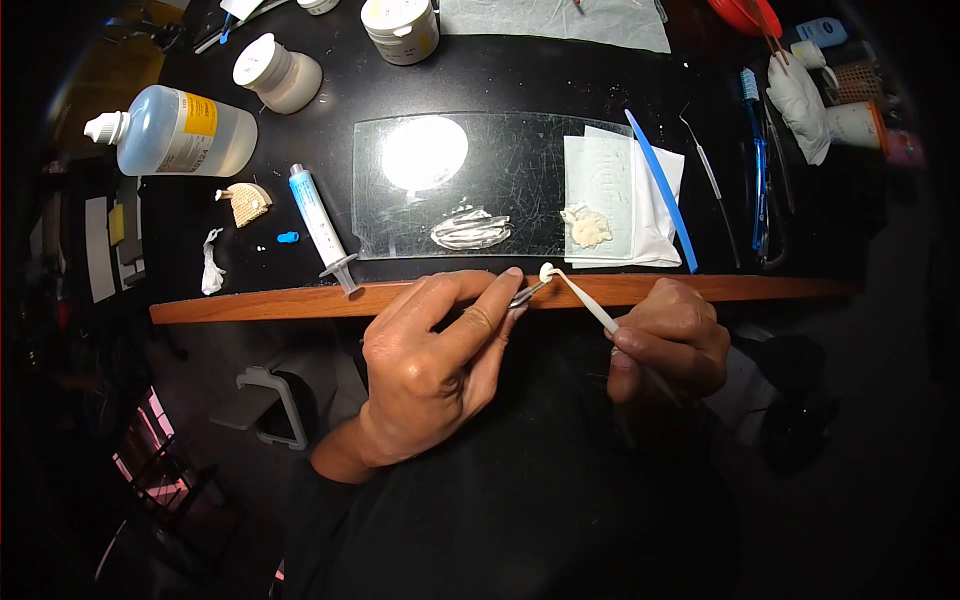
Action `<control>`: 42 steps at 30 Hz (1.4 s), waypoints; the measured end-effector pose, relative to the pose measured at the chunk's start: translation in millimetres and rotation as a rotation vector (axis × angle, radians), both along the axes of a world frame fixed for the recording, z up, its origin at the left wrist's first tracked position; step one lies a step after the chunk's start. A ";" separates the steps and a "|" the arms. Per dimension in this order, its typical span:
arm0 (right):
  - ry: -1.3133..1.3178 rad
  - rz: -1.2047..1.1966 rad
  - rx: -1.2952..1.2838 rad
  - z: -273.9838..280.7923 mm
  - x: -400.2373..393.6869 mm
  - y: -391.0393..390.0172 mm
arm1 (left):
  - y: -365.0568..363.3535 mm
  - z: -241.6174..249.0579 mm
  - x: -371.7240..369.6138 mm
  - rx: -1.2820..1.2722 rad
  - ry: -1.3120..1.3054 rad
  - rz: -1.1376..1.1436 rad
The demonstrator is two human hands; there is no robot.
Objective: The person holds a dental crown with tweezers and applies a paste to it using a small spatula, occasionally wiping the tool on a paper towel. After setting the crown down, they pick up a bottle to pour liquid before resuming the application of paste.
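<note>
My left hand point(430, 345) is closed on slim metal tweezers point(526, 294), their body mostly hidden by the fingers. At their tip is a small cream-white piece point(546, 272), possibly a dental crown. A thin white applicator point(590, 304) with a bent tip is pinched in my right hand point(675, 340). That tip meets the small piece, just above the table's wooden edge point(400, 297). Beyond the hands lies a scratched glass slab point(390, 215) with crumpled foil point(472, 230) on it. Cream paste point(588, 228) is spread at its right end, over white paper.
A syringe point(318, 218), a dental cast piece point(246, 204) and a large bottle point(190, 132) lie to the left. Lidded jars point(400, 30) stand at the back. On the right are a blue spatula point(662, 190), a metal probe point(705, 165) and a blue toothbrush point(757, 165).
</note>
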State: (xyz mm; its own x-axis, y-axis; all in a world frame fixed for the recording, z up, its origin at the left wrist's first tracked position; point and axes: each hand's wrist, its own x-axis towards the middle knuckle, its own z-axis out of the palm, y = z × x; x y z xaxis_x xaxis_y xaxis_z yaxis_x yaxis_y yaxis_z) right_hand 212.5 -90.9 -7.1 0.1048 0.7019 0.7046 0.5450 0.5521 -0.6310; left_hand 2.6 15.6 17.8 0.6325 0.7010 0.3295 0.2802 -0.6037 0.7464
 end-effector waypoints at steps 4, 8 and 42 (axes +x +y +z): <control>-0.006 0.009 0.007 -0.8 -0.6 -0.3 | 0.4 1.5 0.2 -0.002 0.005 -0.003; -0.007 0.016 0.007 1.1 1.6 -0.5 | 0.7 0.6 0.1 0.004 -0.002 -0.004; -0.055 0.037 -0.005 -0.8 1.9 -2.2 | 0.5 3.8 0.1 -0.036 0.028 -0.006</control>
State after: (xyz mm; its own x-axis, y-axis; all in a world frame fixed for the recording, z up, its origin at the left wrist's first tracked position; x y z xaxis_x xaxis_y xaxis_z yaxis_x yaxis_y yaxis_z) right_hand 214.4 -93.2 -7.9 0.0399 0.7084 0.7047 0.5581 0.5691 -0.6038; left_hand 2.7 16.2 21.5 0.6452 0.7085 0.2859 0.2979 -0.5779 0.7598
